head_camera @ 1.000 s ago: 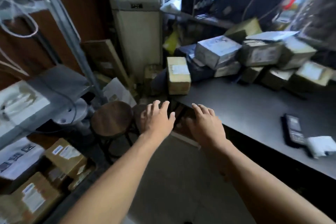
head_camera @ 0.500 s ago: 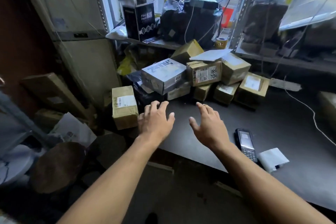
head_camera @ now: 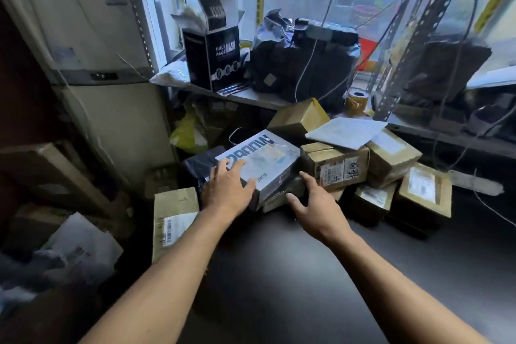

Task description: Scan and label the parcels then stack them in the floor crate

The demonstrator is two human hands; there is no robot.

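The white printed parcel [head_camera: 262, 165] sits tilted atop the bench [head_camera: 279, 274] pile, brown taped boxes [head_camera: 335, 165] crowding its right. Left hand [head_camera: 227, 190] rests on it, grip released; right hand [head_camera: 317, 204] beside it, fingers spread.

Single head-worn camera is looking forward and down, close over the dark table [head_camera: 279, 274] and parcel pile [head_camera: 335, 165].

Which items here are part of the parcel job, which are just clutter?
Job:
- white printed box, left hand resting on it
- right hand, open beside it
- brown labelled parcel
- brown parcel at the table edge

Clutter:
- face mask box
- black bag
- tape roll
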